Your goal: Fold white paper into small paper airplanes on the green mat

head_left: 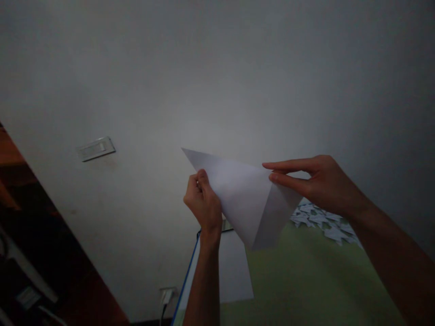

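A folded sheet of white paper (238, 185) is held up in front of the wall, with a pointed corner at its upper left and a shaded flap at its lower right. My left hand (204, 199) is closed on the paper's left edge, thumb on the near side. At the upper right edge, my right hand (316, 181) pinches the paper between thumb and fingers. The paper hangs above the table, tilted, and its far side is hidden.
Below is a green-topped table (306, 280) with a blue edge. A white sheet (234, 271) lies on its left part. Several folded paper pieces (322, 222) are heaped at the right. The wall bears a switch plate (98, 148) and a plug (166, 296) with a cord.
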Demonstrator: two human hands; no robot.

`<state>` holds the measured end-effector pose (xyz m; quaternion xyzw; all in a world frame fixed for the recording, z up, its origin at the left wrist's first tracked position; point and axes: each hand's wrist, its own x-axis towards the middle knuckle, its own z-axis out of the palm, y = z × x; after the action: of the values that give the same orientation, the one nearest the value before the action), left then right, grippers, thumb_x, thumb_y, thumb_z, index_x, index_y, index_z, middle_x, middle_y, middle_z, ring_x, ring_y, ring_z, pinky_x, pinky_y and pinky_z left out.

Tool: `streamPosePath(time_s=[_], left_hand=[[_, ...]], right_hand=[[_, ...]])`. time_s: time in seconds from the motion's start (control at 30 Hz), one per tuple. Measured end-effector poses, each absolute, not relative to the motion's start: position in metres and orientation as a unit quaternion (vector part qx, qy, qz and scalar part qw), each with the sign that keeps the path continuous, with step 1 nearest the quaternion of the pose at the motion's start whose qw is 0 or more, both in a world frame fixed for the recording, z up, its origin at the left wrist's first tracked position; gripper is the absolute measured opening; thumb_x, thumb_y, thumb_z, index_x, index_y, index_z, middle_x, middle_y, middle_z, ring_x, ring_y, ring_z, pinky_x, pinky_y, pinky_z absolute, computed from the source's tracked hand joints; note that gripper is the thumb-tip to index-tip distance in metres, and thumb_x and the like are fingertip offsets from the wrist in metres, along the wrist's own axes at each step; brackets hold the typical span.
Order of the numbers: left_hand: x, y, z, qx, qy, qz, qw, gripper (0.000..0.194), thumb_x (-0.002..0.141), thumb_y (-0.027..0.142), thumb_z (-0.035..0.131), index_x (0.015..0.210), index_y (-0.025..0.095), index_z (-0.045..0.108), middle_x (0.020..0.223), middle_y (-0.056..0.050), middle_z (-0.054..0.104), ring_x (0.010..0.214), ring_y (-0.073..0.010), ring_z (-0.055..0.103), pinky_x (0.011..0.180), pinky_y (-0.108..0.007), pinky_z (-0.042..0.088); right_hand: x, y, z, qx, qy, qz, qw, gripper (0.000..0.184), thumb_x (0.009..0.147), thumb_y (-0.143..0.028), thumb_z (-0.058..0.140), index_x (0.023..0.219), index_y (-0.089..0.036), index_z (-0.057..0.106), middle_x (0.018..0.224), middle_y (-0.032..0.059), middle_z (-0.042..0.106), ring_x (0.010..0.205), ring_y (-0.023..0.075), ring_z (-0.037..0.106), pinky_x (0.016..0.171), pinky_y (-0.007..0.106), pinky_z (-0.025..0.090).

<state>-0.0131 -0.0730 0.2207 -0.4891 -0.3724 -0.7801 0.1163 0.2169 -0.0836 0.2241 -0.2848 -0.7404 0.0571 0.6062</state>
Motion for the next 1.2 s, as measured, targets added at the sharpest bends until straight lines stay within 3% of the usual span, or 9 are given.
streamPosePath(time_s=[0.2,0.37,0.67,0.87,1.2], left_hand=[[-0.004,-0.072,0.219,-0.498,-0.345,-0.795,0.025,0.055,0.098,0.061,0.053,0.063,0.021,0.038,0.061,0.005,0.031,0.055,-0.0106,0.028,0.049,-0.025,0.022],[0.004,-0.069,0.211,-0.534,-0.340,-0.772,-0.050,0.058,0.093,0.060,0.062,0.060,0.021,0.034,0.059,0.006,0.027,0.053,-0.0103,0.025,0.047,-0.026,0.018],[-0.006,-0.065,0.212,-0.571,-0.353,-0.741,0.003,0.057,0.096,0.057,0.059,0.059,0.020,0.037,0.060,0.004,0.028,0.055,-0.0111,0.027,0.050,-0.027,0.020],[-0.004,-0.064,0.211,-0.562,-0.341,-0.752,-0.047,0.059,0.096,0.067,0.051,0.062,0.021,0.034,0.061,0.004,0.030,0.056,-0.0115,0.028,0.050,-0.026,0.023],[-0.004,-0.061,0.205,-0.618,-0.357,-0.698,-0.045,0.049,0.096,0.048,0.060,0.060,0.020,0.040,0.060,0.005,0.031,0.056,-0.0111,0.030,0.052,-0.025,0.025]], right_hand=[[0.214,-0.083,0.223,-0.305,-0.714,0.051,0.628,0.023,0.087,-0.029,0.074,0.108,-0.029,0.082,0.108,0.0030,0.080,0.100,0.0271,0.078,0.081,0.036,0.067],[0.219,-0.076,0.219,-0.317,-0.685,0.034,0.655,0.025,0.086,-0.032,0.076,0.109,-0.030,0.082,0.106,0.0038,0.081,0.094,0.0277,0.078,0.079,0.039,0.067],[0.222,-0.074,0.220,-0.329,-0.700,0.036,0.633,0.026,0.086,-0.031,0.075,0.111,-0.029,0.081,0.107,0.0041,0.081,0.098,0.0272,0.078,0.080,0.036,0.067],[0.218,-0.074,0.219,-0.336,-0.679,0.033,0.652,0.025,0.085,-0.030,0.076,0.109,-0.030,0.081,0.106,0.0028,0.081,0.099,0.0258,0.078,0.086,0.036,0.064],[0.227,-0.061,0.215,-0.347,-0.660,0.042,0.665,0.028,0.084,-0.033,0.079,0.111,-0.030,0.081,0.101,0.0036,0.082,0.092,0.0243,0.078,0.083,0.037,0.064]])
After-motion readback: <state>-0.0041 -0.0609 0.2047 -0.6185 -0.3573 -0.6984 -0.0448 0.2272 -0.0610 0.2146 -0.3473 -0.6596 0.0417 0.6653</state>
